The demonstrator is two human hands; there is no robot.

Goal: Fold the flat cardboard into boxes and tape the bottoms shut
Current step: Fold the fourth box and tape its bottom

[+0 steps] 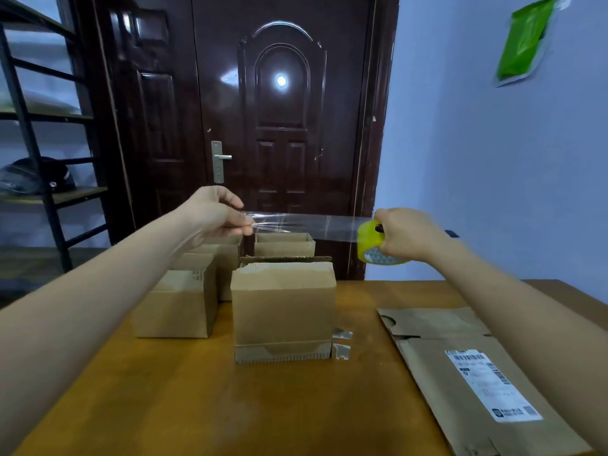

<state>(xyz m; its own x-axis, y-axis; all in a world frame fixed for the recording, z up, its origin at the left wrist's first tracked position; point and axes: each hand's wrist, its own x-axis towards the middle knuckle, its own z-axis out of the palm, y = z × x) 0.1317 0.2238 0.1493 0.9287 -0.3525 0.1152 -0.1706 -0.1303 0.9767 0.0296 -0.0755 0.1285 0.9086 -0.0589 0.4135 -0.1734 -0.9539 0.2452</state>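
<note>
Wooden table with boxes and flat cardboard

I see a brown wooden table (pixel 197 406) carrying a folded cardboard box (pixel 283 311) at its middle, more boxes (pixel 177 304) behind and to its left, and flat cardboard (pixel 460 373) with a white shipping label (pixel 490 383) lying at the right.

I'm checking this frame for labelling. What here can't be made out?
Head view only:
- Label text on the flat cardboard: too small and blurred.
- Bottom of the front box: faces the table, so any taping is hidden.
- Rear boxes: partly hidden by the front box and the left hand.
- Tape roll: partly covered by the right hand.
</note>
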